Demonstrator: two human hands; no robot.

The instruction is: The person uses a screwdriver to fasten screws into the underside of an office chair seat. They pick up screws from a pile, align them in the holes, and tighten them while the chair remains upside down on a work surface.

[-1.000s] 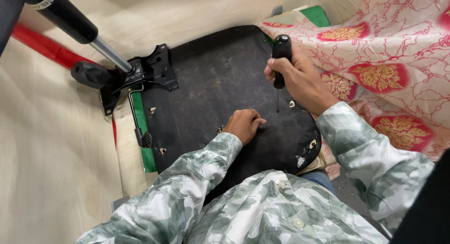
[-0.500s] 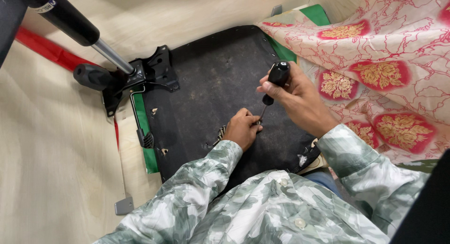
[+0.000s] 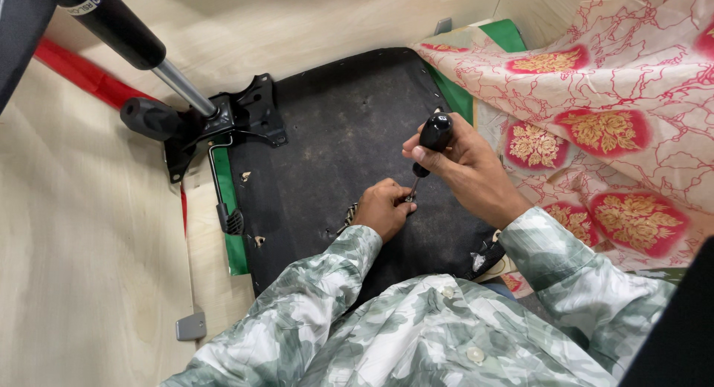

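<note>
Screwdriver [image 3: 430, 140] upright in my right hand [image 3: 465, 164], fist clenched round handle, tip on black seat underside [image 3: 342, 134]. Left hand [image 3: 383, 207] pinches screw at tip. Driving step, I judge; next needs straight downward pressure.

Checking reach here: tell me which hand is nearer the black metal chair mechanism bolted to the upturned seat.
Left. The left hand rests mid-seat, below and right of the black metal chair mechanism. The right hand, gripping the black-handled screwdriver, sits farther right.
</note>
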